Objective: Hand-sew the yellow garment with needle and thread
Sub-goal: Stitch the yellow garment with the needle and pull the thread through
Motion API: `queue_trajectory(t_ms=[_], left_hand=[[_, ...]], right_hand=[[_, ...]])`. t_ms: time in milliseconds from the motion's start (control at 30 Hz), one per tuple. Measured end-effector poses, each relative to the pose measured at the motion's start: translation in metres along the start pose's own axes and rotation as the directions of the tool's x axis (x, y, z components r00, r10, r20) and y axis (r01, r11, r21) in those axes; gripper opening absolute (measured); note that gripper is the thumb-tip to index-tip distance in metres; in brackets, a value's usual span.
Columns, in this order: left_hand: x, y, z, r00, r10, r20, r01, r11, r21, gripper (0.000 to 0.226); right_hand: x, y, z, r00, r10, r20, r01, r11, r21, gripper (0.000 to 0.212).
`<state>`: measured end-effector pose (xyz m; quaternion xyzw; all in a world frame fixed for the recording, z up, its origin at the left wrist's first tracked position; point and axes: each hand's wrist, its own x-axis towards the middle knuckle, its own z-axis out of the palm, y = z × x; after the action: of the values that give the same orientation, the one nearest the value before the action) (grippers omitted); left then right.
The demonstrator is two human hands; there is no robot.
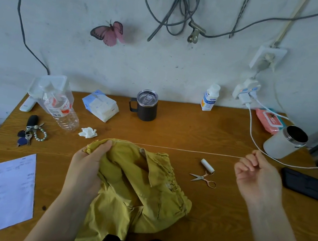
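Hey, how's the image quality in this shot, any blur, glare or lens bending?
Head view: soft, even light with no strong glare; the butterfly casts a faint shadow on the wall; the head view's wide lens bows the table edges; the thread reads clearly from garment to right hand; the sheet has print too blurred to read.

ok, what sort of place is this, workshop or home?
Probably a home desk, not a sewing shop: a wooden table against a scuffed wall, everyday clutter like a lidded mug, keys and tissue pack. The only sewing gear in view is a thread spool and small scissors.
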<state>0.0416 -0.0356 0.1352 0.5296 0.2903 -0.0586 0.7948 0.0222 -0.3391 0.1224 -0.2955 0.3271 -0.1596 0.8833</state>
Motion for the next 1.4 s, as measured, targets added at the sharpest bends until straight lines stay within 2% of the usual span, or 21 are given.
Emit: queue_trajectory(t_ms=[333,700,833,1000,1100,1133,1200,1267,1333,1400], left_hand=[[0.006,0.005,-0.006,0.999,0.035,-0.005,-0.035,0.999,-0.037,0.014],[0.004,0.005,-0.003,0.999,0.036,0.009,-0.036,0.999,-0.002,0.014],[-0.006,0.005,0.003,0.996,0.059,0.065,-0.061,0.997,0.037,0.03],[-0.024,0.005,0.014,0.986,0.081,0.148,-0.093,0.993,0.077,0.027],[-0.034,0.004,0.02,0.975,0.095,0.199,-0.117,0.988,0.101,0.022],[-0.036,0.004,0.021,0.972,0.093,0.216,-0.118,0.987,0.11,0.02],[-0.04,0.003,0.025,0.964,0.087,0.251,-0.121,0.985,0.121,0.014],[-0.044,0.002,0.027,0.955,0.089,0.284,-0.13,0.983,0.128,0.009],[-0.046,0.0,0.028,0.945,0.091,0.314,-0.143,0.979,0.147,0.013],[-0.049,-0.001,0.029,0.935,0.093,0.341,-0.16,0.971,0.175,0.015]], right_hand=[[0.011,-0.022,-0.024,0.988,-0.074,-0.135,0.089,0.99,0.109,0.016],[0.015,-0.026,-0.033,0.983,-0.092,-0.16,0.111,0.987,0.116,0.019],[0.008,-0.018,-0.023,0.989,-0.099,-0.114,0.105,0.993,0.05,0.015],[-0.012,0.001,-0.003,0.987,-0.134,0.087,0.15,0.963,-0.223,0.014],[-0.031,0.015,0.012,0.938,-0.153,0.312,0.275,0.876,-0.397,0.013],[-0.038,0.019,0.017,0.899,-0.159,0.409,0.354,0.813,-0.461,0.011],[-0.053,0.028,0.027,0.788,-0.162,0.594,0.551,0.615,-0.564,0.009],[-0.066,0.037,0.035,0.669,-0.141,0.729,0.705,0.429,-0.564,0.011],[-0.077,0.045,0.042,0.559,-0.118,0.821,0.805,0.313,-0.503,0.011],[-0.083,0.051,0.048,0.481,-0.104,0.871,0.863,0.232,-0.449,0.015]])
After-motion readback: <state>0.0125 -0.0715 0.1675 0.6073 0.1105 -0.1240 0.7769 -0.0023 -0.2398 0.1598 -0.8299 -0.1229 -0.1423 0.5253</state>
